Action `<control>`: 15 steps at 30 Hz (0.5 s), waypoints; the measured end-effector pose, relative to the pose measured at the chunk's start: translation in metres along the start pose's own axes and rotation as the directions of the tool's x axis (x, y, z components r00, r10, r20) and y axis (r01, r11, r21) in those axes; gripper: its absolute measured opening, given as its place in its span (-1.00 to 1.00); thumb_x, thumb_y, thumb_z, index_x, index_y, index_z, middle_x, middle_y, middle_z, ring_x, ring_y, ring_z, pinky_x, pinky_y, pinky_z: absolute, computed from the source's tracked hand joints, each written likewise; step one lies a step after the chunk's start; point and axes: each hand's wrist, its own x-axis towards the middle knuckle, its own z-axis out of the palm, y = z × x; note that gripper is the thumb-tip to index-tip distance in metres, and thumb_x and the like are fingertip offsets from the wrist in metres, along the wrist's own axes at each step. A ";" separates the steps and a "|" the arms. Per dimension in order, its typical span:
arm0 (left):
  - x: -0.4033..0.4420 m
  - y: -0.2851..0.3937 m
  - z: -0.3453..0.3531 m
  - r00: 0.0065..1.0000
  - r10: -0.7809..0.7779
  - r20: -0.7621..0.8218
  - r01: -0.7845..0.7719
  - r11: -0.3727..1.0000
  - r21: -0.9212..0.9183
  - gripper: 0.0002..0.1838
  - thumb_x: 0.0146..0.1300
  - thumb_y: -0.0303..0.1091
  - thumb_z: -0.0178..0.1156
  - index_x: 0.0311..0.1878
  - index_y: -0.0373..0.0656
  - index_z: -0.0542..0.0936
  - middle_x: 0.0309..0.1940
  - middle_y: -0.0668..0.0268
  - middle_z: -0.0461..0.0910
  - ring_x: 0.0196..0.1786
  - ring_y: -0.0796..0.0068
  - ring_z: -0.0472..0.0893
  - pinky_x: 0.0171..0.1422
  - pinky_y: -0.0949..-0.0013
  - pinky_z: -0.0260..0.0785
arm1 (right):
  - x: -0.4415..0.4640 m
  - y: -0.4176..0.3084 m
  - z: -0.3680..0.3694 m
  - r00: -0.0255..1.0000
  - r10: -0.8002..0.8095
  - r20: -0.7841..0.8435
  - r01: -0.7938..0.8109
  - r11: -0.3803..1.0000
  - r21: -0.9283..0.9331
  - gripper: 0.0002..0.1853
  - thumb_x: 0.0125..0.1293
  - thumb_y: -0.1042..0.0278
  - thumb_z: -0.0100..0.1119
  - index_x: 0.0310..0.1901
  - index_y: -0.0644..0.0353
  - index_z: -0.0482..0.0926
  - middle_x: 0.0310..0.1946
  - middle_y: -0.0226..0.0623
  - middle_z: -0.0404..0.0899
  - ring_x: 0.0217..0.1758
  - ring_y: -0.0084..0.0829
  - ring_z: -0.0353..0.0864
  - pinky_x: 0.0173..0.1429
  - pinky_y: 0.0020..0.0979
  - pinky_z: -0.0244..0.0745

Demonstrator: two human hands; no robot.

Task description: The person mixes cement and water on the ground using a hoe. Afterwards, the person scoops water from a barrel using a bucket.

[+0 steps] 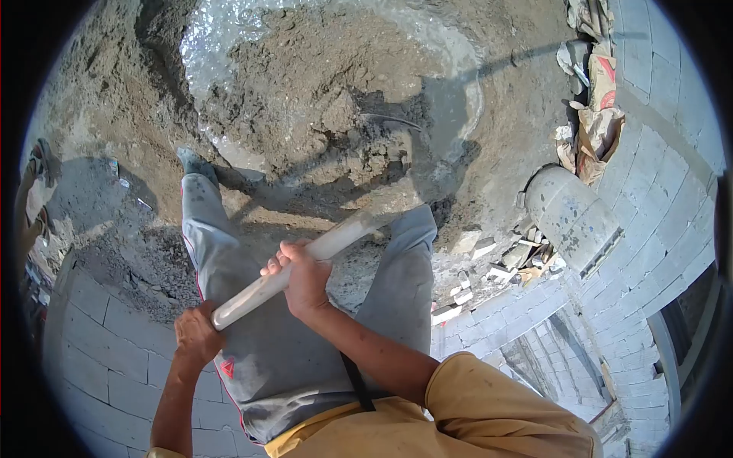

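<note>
A thick pale pole (pixel 256 296) slants across the front of my grey trousers, from lower left to upper right. Closed round its near end is my left hand (pixel 198 333). My right hand (pixel 305 281) grips it farther up, fingers wrapped over the shaft. The far end passes by my right knee toward a mound of wet brown mix (pixel 305 99), where I cannot make out what it carries. Grey water (pixel 449 111) lies around part of the mound. My left foot (pixel 197 163) is at its near edge.
A grey barrel (pixel 573 217) lies on its side at the right, near torn paper bags (pixel 599 137) and rubble (pixel 527 259). Block walls (pixel 649 206) curve along the right and bottom. Another person's sandalled feet (pixel 41 162) show at the far left.
</note>
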 end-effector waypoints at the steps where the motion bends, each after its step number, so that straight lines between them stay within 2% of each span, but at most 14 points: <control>1: -0.008 0.027 0.010 0.998 -0.058 0.014 0.057 0.998 0.033 -0.70 0.04 -0.39 0.46 -0.11 -0.21 0.77 -0.28 -0.12 0.80 -0.13 -0.20 0.82 0.11 -0.09 0.65 | 0.011 -0.014 -0.005 0.995 0.094 -0.022 -0.095 0.994 -0.059 -0.73 0.43 0.48 0.30 -0.33 0.03 0.37 -0.49 -0.40 0.37 -0.50 -0.39 0.45 -0.22 -0.08 0.60; 2: -0.006 0.054 0.037 0.993 -0.055 -0.102 0.064 0.994 0.084 -0.68 0.13 -0.32 0.49 -0.08 -0.27 0.77 -0.24 -0.16 0.80 -0.06 -0.24 0.82 0.15 -0.09 0.65 | 0.057 -0.032 -0.014 0.980 0.198 -0.025 -0.199 0.976 -0.083 -0.72 0.44 0.44 0.30 -0.34 0.01 0.36 -0.52 -0.43 0.35 -0.53 -0.41 0.41 -0.27 -0.12 0.54; 3: 0.019 0.138 0.010 0.980 -0.192 0.055 0.196 0.976 -0.096 -0.65 0.25 -0.25 0.49 -0.05 -0.35 0.76 -0.27 -0.19 0.79 -0.08 -0.25 0.82 0.13 -0.07 0.65 | 0.123 -0.054 -0.025 0.954 0.300 -0.019 -0.301 0.947 -0.109 -0.71 0.44 0.40 0.31 -0.35 -0.01 0.36 -0.54 -0.45 0.32 -0.57 -0.42 0.38 -0.32 -0.16 0.47; 4: 0.036 0.185 0.014 0.982 -0.157 0.109 0.175 0.968 -0.179 -0.65 0.28 -0.24 0.48 -0.06 -0.37 0.76 -0.29 -0.21 0.78 -0.11 -0.25 0.82 0.09 -0.06 0.65 | 0.174 -0.087 -0.036 0.934 0.357 0.019 -0.350 0.924 -0.152 -0.67 0.46 0.35 0.30 -0.41 -0.05 0.33 -0.57 -0.50 0.28 -0.59 -0.45 0.33 -0.35 -0.21 0.38; 6: 0.058 0.250 0.049 0.981 -0.114 0.159 0.165 0.916 -0.365 -0.65 0.33 -0.24 0.47 -0.10 -0.42 0.75 -0.32 -0.22 0.77 -0.16 -0.25 0.82 0.02 -0.05 0.64 | 0.187 -0.133 -0.052 0.951 0.307 0.030 -0.301 0.945 -0.128 -0.67 0.45 0.37 0.34 -0.44 0.00 0.38 -0.57 -0.50 0.35 -0.60 -0.47 0.39 -0.42 -0.21 0.41; 7: 0.054 0.266 0.077 0.975 -0.120 0.185 0.193 0.867 -0.459 -0.64 0.33 -0.24 0.47 -0.12 -0.45 0.74 -0.33 -0.23 0.76 -0.18 -0.24 0.82 -0.02 -0.05 0.63 | 0.177 -0.142 -0.068 0.984 0.177 0.024 -0.163 0.944 -0.287 -0.72 0.44 0.38 0.37 -0.38 0.05 0.43 -0.55 -0.47 0.40 -0.60 -0.48 0.43 -0.47 -0.23 0.42; 8: 0.055 0.270 0.108 0.980 -0.101 0.171 0.169 0.876 -0.452 -0.64 0.33 -0.24 0.47 -0.12 -0.45 0.74 -0.33 -0.23 0.76 -0.18 -0.24 0.82 -0.02 -0.05 0.63 | 0.171 -0.155 -0.076 0.998 0.032 0.052 -0.005 0.895 -0.445 -0.76 0.42 0.39 0.40 -0.32 0.10 0.48 -0.53 -0.44 0.46 -0.60 -0.49 0.48 -0.52 -0.25 0.43; 9: 0.060 0.271 0.141 0.971 -0.098 0.218 0.204 0.812 -0.546 -0.65 0.33 -0.25 0.46 -0.12 -0.45 0.74 -0.32 -0.22 0.76 -0.16 -0.24 0.82 -0.02 -0.04 0.63 | 0.165 -0.165 -0.080 1.000 -0.011 0.009 0.014 0.853 -0.521 -0.79 0.40 0.42 0.44 -0.22 0.21 0.53 -0.49 -0.35 0.53 -0.60 -0.48 0.54 -0.59 -0.33 0.46; 10: 0.065 0.279 0.153 0.957 -0.090 0.277 0.250 0.740 -0.624 -0.67 0.34 -0.27 0.45 -0.12 -0.44 0.73 -0.31 -0.22 0.76 -0.14 -0.23 0.82 -0.02 -0.04 0.63 | 0.162 -0.184 -0.078 0.999 -0.030 0.013 0.032 0.860 -0.509 -0.79 0.40 0.42 0.44 -0.22 0.21 0.53 -0.49 -0.35 0.53 -0.60 -0.48 0.54 -0.59 -0.33 0.46; 11: 0.081 0.282 0.165 0.958 -0.080 0.276 0.241 0.748 -0.618 -0.67 0.34 -0.27 0.45 -0.12 -0.44 0.73 -0.31 -0.22 0.76 -0.14 -0.23 0.82 -0.02 -0.04 0.63 | 0.158 -0.198 -0.080 0.989 -0.148 -0.007 0.122 0.838 -0.532 -0.79 0.40 0.41 0.42 -0.19 0.23 0.52 -0.51 -0.35 0.52 -0.62 -0.47 0.53 -0.61 -0.33 0.47; 12: 0.103 0.293 0.164 0.989 -0.031 0.144 0.107 0.823 -0.558 -0.68 0.34 -0.26 0.44 -0.09 -0.40 0.74 -0.29 -0.20 0.77 -0.12 -0.22 0.82 0.00 -0.05 0.63 | 0.151 -0.215 -0.079 0.965 -0.263 -0.023 0.206 0.804 -0.557 -0.79 0.39 0.41 0.39 -0.16 0.25 0.51 -0.53 -0.35 0.51 -0.63 -0.46 0.52 -0.62 -0.33 0.49; 13: 0.126 0.305 0.157 0.999 0.032 0.014 -0.021 0.880 -0.474 -0.69 0.35 -0.24 0.43 -0.07 -0.36 0.75 -0.27 -0.18 0.78 -0.11 -0.22 0.82 0.01 -0.06 0.64 | 0.151 -0.246 -0.072 0.934 -0.356 0.027 0.323 0.810 -0.489 -0.76 0.41 0.39 0.36 -0.06 0.28 0.50 -0.54 -0.34 0.51 -0.64 -0.46 0.52 -0.64 -0.36 0.49; 14: 0.153 0.329 0.139 0.997 0.052 -0.052 -0.070 0.893 -0.445 -0.69 0.36 -0.22 0.42 -0.04 -0.30 0.76 -0.25 -0.14 0.80 -0.09 -0.21 0.82 0.05 -0.07 0.64 | 0.161 -0.279 -0.065 0.897 -0.433 0.087 0.424 0.791 -0.440 -0.73 0.41 0.38 0.35 -0.02 0.31 0.49 -0.51 -0.34 0.51 -0.61 -0.48 0.52 -0.60 -0.36 0.52; 15: 0.181 0.362 0.114 0.990 0.070 -0.120 -0.114 0.903 -0.414 -0.70 0.36 -0.20 0.42 -0.01 -0.24 0.77 -0.22 -0.10 0.81 -0.08 -0.20 0.82 0.08 -0.07 0.65 | 0.167 -0.313 -0.052 0.817 -0.558 0.146 0.567 0.733 -0.375 -0.67 0.42 0.35 0.31 0.07 0.37 0.49 -0.47 -0.34 0.51 -0.59 -0.47 0.52 -0.53 -0.38 0.58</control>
